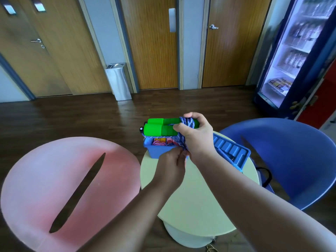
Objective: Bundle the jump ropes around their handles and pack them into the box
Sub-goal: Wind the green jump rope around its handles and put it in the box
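Two bare forearms are reaching in from the bottom edge of the head view, over a round pale worktop (196, 202). Left hand (171, 166) is sitting low, just in front of the blue box (156, 151), its fingers (179, 156) pressed together and pinching the loose end of the blue patterned rope (181, 142). Right hand (195, 135) is hovering above the box, its fingers (183, 126) curled tight around the pair of green handles (158, 128), which are lying side by side and pointing left. Several turns of rope are already sitting around the handles under the right thumb. Inside the box, pink and red bundles (160, 142) are showing, and the blue lid (231, 151) is lying open beside it on the right.

Judging from this, the wrap is nearly finished. To do it well, the left hand should be keeping the tail taut while tucking it under a turn, and the right should be clamping the coils so none slips off the handle ends before lowering the bundle in.
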